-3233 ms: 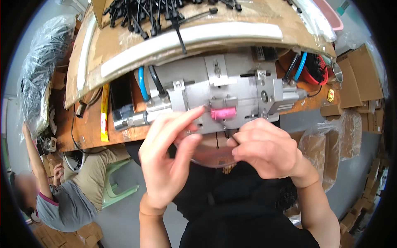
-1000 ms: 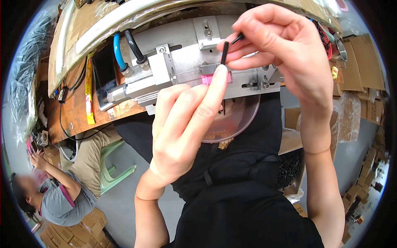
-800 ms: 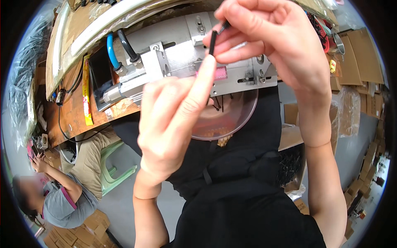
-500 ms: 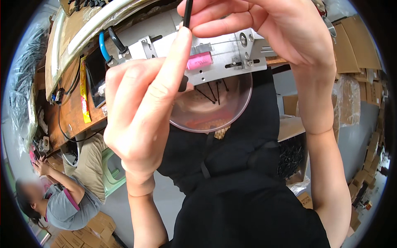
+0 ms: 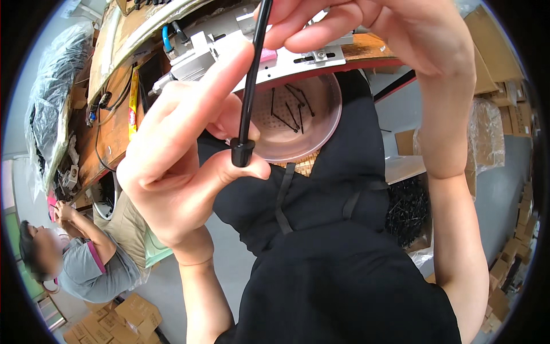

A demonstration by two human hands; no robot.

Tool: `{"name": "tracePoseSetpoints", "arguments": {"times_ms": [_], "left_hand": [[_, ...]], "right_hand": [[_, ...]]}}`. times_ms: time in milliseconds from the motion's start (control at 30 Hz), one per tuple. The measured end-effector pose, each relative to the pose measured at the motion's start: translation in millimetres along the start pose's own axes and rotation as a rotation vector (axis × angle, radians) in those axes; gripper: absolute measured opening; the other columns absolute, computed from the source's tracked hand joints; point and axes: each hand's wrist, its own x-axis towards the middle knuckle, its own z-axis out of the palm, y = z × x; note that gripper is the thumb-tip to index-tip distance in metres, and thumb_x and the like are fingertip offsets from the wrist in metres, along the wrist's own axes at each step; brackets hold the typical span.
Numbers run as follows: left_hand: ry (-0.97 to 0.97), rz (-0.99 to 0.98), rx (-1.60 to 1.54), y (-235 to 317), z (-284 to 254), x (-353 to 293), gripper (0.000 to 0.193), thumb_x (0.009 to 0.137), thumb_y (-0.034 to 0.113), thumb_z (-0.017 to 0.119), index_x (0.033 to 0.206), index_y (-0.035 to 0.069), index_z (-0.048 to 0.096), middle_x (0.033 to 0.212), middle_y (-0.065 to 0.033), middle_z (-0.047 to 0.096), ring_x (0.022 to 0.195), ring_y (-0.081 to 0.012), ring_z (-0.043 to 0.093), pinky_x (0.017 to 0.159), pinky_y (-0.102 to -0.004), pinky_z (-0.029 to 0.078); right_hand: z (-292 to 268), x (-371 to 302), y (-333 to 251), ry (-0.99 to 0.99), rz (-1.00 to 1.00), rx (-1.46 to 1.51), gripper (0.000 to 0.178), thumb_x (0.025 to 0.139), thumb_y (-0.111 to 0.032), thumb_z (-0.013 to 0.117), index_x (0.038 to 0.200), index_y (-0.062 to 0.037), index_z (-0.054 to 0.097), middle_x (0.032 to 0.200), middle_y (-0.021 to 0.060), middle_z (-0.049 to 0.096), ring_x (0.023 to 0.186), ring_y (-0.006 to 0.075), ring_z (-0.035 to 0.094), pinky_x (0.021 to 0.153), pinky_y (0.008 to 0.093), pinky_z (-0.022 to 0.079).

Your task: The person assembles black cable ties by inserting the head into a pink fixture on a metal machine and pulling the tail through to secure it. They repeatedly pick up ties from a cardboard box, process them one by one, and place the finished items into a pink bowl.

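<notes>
A thin black rod [image 5: 250,86] with a wider black cap [image 5: 242,153] at its lower end stands almost upright before me, tilted slightly. My left hand [image 5: 177,155] grips it, thumb against the cap and forefinger along the shaft. The curled fingers of my right hand [image 5: 401,37] meet the rod higher up, where its top runs out of the picture. Behind the hands is a silver metal fixture [image 5: 309,59] with slots, screws and a pink piece [image 5: 267,54]. Below it, a clear plastic bowl [image 5: 338,117] holds several thin black pieces [image 5: 295,114].
A wooden table [image 5: 103,149] bears cables and a yellow packet [image 5: 133,103]. At the left sits another person [image 5: 91,269], hands at a pink thing. A carton of black parts [image 5: 408,209] stands right of my lap; cardboard boxes [image 5: 129,315] lie around on the floor.
More of the rod shows now, and its capped lower end has come into view. My left thumb now shows against the cap. The view has shifted, so the fixture and bowl sit higher.
</notes>
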Motion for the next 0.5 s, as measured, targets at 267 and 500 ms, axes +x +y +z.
{"name": "tracePoseSetpoints", "arguments": {"times_ms": [267,500], "left_hand": [[0.071,-0.044,0.257,17.5,10.4,-2.0,0.075,0.052,-0.001,0.081,0.124,-0.007,0.06,0.085,-0.0054,0.059,0.076,-0.0134,0.053,0.068,-0.0253,0.045],[0.09,-0.114,0.293,-10.3,26.4,5.1,0.061,0.058,-0.003,0.075,0.118,0.002,0.068,0.082,-0.0025,0.058,0.08,-0.0183,0.056,0.074,-0.0315,0.048]], "right_hand": [[-0.5,-7.1,10.8,-0.067,0.047,-0.068,0.024,0.095,-0.017,0.061,0.099,0.0066,0.062,0.085,0.0175,0.069,0.077,0.0237,0.072,0.066,0.0311,0.062],[-11.3,5.2,25.6,0.18,0.137,0.083,0.02,0.093,-0.011,0.062,0.097,0.0081,0.06,0.083,0.0201,0.068,0.076,0.0278,0.072,0.065,0.0322,0.063]]}}
